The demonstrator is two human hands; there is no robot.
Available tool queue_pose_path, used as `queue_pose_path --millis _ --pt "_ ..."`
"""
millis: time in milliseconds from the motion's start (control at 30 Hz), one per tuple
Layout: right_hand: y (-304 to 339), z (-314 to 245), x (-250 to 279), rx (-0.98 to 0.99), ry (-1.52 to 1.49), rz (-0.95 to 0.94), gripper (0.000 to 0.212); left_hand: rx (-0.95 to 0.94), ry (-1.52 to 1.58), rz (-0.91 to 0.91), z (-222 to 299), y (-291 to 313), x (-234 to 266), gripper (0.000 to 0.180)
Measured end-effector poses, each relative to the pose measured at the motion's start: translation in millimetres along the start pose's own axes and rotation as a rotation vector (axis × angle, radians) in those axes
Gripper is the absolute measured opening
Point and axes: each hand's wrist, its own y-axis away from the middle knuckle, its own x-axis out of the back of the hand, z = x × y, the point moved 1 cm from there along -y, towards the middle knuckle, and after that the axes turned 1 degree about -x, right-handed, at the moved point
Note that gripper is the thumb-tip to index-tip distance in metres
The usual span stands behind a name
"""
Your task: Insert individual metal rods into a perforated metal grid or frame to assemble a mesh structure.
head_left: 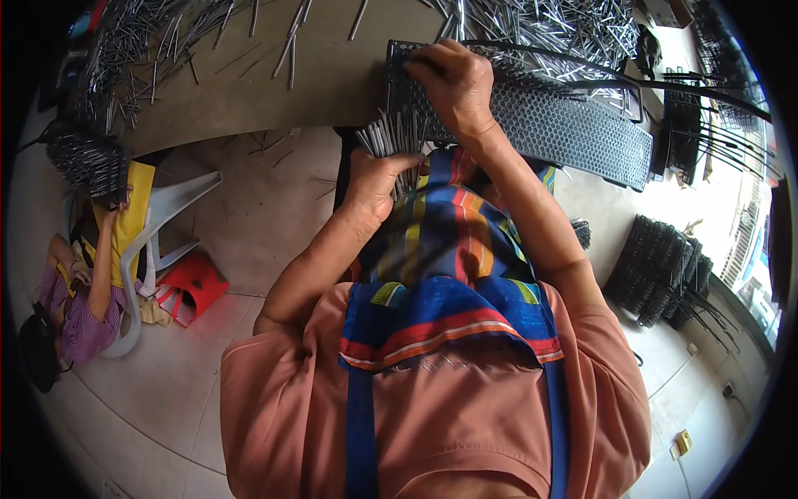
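One bundle of rods fills our left hand, upper centre of frame; our right hand curls over the perforated rack, contents unclear. We should keep rod tips level.

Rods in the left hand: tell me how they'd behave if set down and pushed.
The rods look stiff, jutting from the left hand without visible sagging. Thin and seemingly round, they would probably roll apart once loose; other rods lie scattered at many angles on the table. Their metallic sheen suggests smooth, possibly slippery surfaces.
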Motion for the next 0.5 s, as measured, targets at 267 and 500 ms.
queue_pose_path --millis 267,500 --pt "-6 6 -4 0.025 -0.01 0.029 0.011 -0.015 0.086 0.017 -7 -1 4 0.023" --pt "-2 6 -3 0.141 0.154 -0.043 0.015 -0.008 0.099 -0.022 -8 0 6 0.025"
